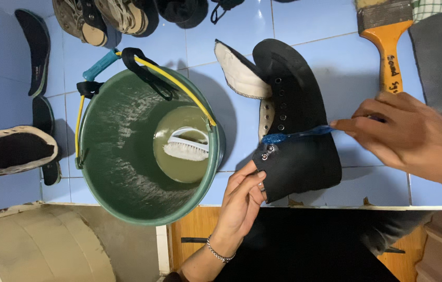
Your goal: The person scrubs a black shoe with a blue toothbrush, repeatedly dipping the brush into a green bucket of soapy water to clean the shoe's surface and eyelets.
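A black high-top shoe [299, 130] lies on the blue tiled floor with its white tongue [237, 75] folded out to the left. My left hand [242, 201], with a metal bracelet on the wrist, grips the shoe's near edge by the eyelets. My right hand [409, 133] holds a blue toothbrush [294, 136]; its head rests against the row of eyelets.
A green bucket [121, 156] with a yellow and black handle stands to the left, holding murky water and a white scrub brush [187, 146]. An orange-handled paintbrush [388, 42] lies at upper right. Other shoes and insoles [38, 49] lie left and above.
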